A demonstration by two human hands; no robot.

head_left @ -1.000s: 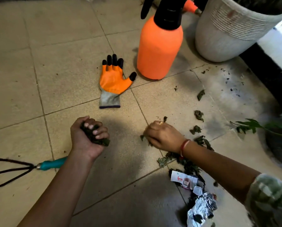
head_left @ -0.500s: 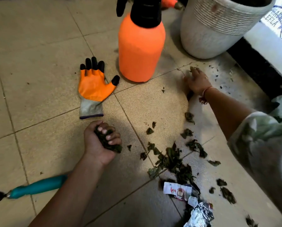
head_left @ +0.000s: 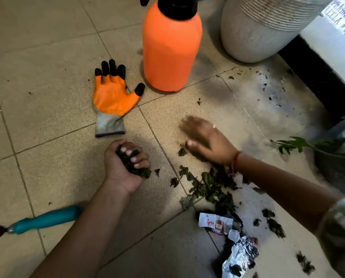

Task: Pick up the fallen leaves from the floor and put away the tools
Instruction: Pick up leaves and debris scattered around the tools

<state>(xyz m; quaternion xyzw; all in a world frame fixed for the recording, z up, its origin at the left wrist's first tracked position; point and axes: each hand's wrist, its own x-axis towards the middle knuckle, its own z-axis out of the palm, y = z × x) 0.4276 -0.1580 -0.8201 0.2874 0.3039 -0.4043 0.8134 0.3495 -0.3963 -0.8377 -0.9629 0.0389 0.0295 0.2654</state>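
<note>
Dark, crumpled fallen leaves [head_left: 209, 185] lie heaped on the tiles, and a wad of leaves [head_left: 142, 173] sits clenched in the left hand [head_left: 117, 171]. A teal-handled hand rake [head_left: 45, 218] lies flat. An orange glove [head_left: 113, 97] lies flat beside the upright orange spray bottle [head_left: 171, 53].

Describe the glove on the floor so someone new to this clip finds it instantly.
Start at the tall orange spray bottle. Just left of its base a work glove lies flat on the floor. It alone combines an orange palm, black fingertips and a grey cuff.
</note>
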